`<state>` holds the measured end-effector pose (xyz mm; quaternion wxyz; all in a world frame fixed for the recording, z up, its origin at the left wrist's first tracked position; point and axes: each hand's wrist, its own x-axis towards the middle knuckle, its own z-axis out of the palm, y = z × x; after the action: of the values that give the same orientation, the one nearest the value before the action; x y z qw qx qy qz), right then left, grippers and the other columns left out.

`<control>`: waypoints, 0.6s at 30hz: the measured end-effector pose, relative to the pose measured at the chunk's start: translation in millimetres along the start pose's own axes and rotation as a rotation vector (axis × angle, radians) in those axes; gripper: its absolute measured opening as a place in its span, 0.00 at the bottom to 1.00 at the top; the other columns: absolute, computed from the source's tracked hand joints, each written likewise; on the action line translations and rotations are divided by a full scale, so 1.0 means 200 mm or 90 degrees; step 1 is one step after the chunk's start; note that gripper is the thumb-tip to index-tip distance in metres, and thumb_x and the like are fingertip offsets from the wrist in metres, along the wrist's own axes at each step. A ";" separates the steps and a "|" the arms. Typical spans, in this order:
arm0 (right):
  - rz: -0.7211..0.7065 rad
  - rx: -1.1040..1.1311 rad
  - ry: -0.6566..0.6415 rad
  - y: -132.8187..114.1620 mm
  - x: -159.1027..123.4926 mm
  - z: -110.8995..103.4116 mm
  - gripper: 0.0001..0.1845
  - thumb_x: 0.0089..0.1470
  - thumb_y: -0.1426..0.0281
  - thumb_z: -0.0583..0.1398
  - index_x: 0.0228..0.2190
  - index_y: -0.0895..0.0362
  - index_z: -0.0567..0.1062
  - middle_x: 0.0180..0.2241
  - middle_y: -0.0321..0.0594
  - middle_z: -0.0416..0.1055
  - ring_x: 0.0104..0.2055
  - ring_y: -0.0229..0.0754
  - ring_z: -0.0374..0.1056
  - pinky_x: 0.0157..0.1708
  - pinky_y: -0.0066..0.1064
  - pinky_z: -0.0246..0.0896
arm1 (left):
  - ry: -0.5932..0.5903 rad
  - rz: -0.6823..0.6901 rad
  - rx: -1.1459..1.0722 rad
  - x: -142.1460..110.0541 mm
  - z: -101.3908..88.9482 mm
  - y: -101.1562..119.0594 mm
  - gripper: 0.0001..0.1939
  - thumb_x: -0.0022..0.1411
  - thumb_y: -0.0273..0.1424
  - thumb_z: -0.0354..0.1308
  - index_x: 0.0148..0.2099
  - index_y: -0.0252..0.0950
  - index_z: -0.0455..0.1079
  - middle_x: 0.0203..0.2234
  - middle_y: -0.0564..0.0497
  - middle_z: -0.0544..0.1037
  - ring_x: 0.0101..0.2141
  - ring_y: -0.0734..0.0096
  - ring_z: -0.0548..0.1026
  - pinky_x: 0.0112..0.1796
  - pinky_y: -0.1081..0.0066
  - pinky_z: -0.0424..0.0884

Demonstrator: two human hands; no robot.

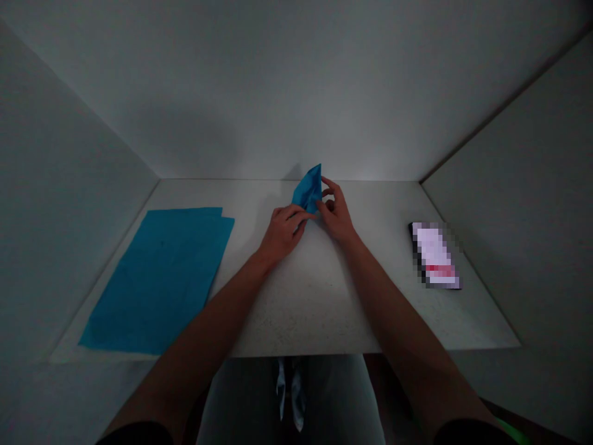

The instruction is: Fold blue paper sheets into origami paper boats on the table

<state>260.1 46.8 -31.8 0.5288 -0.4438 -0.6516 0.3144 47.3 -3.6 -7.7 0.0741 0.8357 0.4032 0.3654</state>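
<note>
A small folded piece of blue paper [308, 187] stands up off the white table [301, 296] near its middle back. My left hand [282, 230] pinches its lower left edge with fingers curled. My right hand [336, 213] grips its right side, thumb and fingers closed on the fold. Both hands rest low over the tabletop, close together.
A stack of flat blue paper sheets [162, 278] lies on the left of the table. A phone [435, 254] lies face up on the right. Grey walls close the table in at the left, back and right.
</note>
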 end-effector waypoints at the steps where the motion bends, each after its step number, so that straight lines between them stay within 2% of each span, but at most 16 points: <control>1: 0.004 0.004 0.010 0.01 0.00 0.00 0.38 0.68 0.49 0.67 0.72 0.43 0.65 0.56 0.44 0.72 0.28 0.36 0.59 0.29 0.33 0.70 | 0.021 0.004 -0.009 0.00 0.00 0.00 0.15 0.78 0.24 0.59 0.59 0.43 0.82 0.52 0.44 0.84 0.55 0.60 0.81 0.57 0.59 0.75; 5: 0.055 0.068 0.038 0.06 0.02 0.01 0.44 0.69 0.42 0.64 0.75 0.43 0.57 0.57 0.46 0.72 0.29 0.36 0.66 0.28 0.33 0.71 | 0.086 0.018 -0.043 -0.01 0.00 0.00 0.17 0.79 0.25 0.57 0.63 0.41 0.79 0.54 0.43 0.83 0.54 0.61 0.82 0.58 0.60 0.78; 9: 0.095 0.124 0.061 0.08 0.02 0.01 0.47 0.67 0.36 0.63 0.74 0.43 0.55 0.58 0.49 0.73 0.34 0.40 0.74 0.27 0.32 0.71 | 0.035 0.093 -0.040 -0.01 0.00 0.01 0.17 0.78 0.22 0.56 0.57 0.43 0.82 0.44 0.49 0.88 0.51 0.62 0.84 0.61 0.57 0.77; 11: 0.103 0.129 0.055 0.08 0.02 0.01 0.52 0.62 0.38 0.68 0.74 0.43 0.54 0.59 0.50 0.74 0.37 0.42 0.75 0.29 0.31 0.72 | 0.005 0.123 -0.046 -0.01 -0.01 0.02 0.17 0.77 0.21 0.56 0.54 0.43 0.83 0.41 0.51 0.89 0.50 0.63 0.85 0.64 0.56 0.75; 14: 0.099 0.105 0.029 0.09 0.02 0.01 0.61 0.54 0.43 0.76 0.75 0.42 0.52 0.62 0.51 0.74 0.38 0.42 0.77 0.32 0.32 0.75 | -0.005 0.120 -0.045 -0.01 0.00 0.02 0.15 0.78 0.22 0.56 0.51 0.43 0.83 0.42 0.51 0.89 0.51 0.63 0.86 0.66 0.55 0.74; 18: 0.072 0.070 -0.008 0.09 0.01 0.00 0.65 0.50 0.47 0.78 0.76 0.42 0.51 0.65 0.52 0.71 0.39 0.41 0.77 0.36 0.33 0.78 | -0.013 0.130 -0.039 -0.01 0.02 0.03 0.14 0.79 0.24 0.56 0.52 0.42 0.83 0.47 0.47 0.89 0.54 0.62 0.85 0.64 0.57 0.76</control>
<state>264.7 55.2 -46.3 0.5298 -0.4483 -0.6104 0.3819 51.9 -8.1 -9.2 0.0657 0.8734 0.3038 0.3749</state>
